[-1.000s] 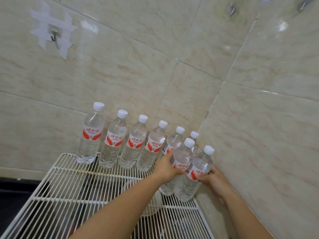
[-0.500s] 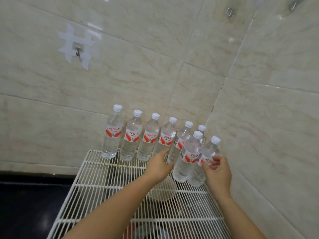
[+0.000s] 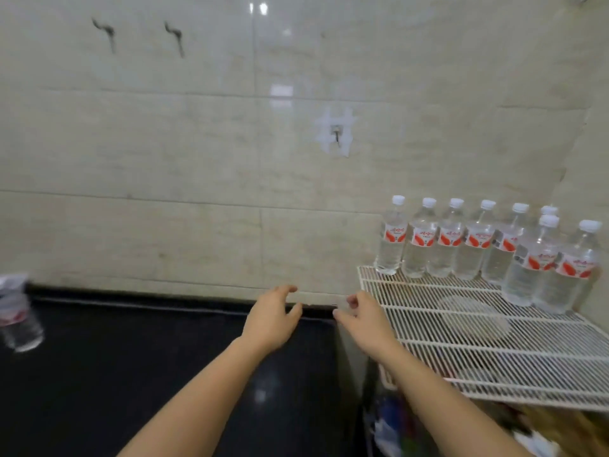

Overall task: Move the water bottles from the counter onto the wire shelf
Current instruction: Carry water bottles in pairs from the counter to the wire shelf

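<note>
Several clear water bottles [image 3: 448, 239] with white caps and red-and-white labels stand upright on the white wire shelf [image 3: 494, 361] at the right, in a row along the wall, with two more [image 3: 557, 268] in front near the corner. My left hand [image 3: 272, 316] and my right hand [image 3: 361, 319] hover empty with fingers apart over the black counter [image 3: 131, 374], just left of the shelf's edge. Blurred packaged water bottles [image 3: 14, 311] stand on the counter at the far left edge.
Beige tiled walls meet in a corner behind the shelf. A small hook [image 3: 336, 135] on a white patch sticks out of the back wall. A round clear object [image 3: 474, 319] shows through the shelf wires. Bags and clutter [image 3: 412, 430] lie below the shelf.
Both hands have let go of the two front bottles and moved left, off the shelf and over the counter. The view has swung left, bringing the counter and its bottles into sight.
</note>
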Demonstrator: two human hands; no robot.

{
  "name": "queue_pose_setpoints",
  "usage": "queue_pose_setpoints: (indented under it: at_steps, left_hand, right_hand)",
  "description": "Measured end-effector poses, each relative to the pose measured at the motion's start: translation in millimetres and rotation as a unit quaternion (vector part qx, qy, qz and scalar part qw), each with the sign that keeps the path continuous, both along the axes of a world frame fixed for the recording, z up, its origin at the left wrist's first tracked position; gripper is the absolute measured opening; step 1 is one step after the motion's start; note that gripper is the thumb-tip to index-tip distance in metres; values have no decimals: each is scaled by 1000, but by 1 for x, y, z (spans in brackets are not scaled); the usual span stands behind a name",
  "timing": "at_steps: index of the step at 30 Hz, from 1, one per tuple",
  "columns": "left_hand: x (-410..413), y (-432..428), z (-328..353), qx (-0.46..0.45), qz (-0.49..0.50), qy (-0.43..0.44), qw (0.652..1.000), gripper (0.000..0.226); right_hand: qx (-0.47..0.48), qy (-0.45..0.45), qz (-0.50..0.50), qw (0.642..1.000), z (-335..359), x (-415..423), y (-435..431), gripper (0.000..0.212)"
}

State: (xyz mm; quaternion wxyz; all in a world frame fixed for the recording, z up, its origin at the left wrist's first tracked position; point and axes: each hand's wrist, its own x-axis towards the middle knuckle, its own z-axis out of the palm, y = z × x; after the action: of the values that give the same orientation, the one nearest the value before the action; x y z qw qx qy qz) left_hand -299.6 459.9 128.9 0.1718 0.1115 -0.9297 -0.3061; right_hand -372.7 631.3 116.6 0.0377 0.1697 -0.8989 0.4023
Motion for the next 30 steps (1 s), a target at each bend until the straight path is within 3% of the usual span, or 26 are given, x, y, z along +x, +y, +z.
queue_pose_setpoints:
  at_steps: [7,14,20,30]
  left_hand:
    - [163,-183,0,-13,157,-57,986,45]
    - [274,-318,-6,16,267,-80,960,46]
    - [309,-443,-25,22,321,-89,943,42]
    - [298,-653,-47,55,360,-95,927,46]
  right_hand:
    - [31,-45,140,989,-14,118,-198,42]
    - [84,-55,255,962,-10,194,-357,44]
    - [98,-61,309,944,-29,213,-495,46]
    - [118,-83,306,941,-48,188,-709,37]
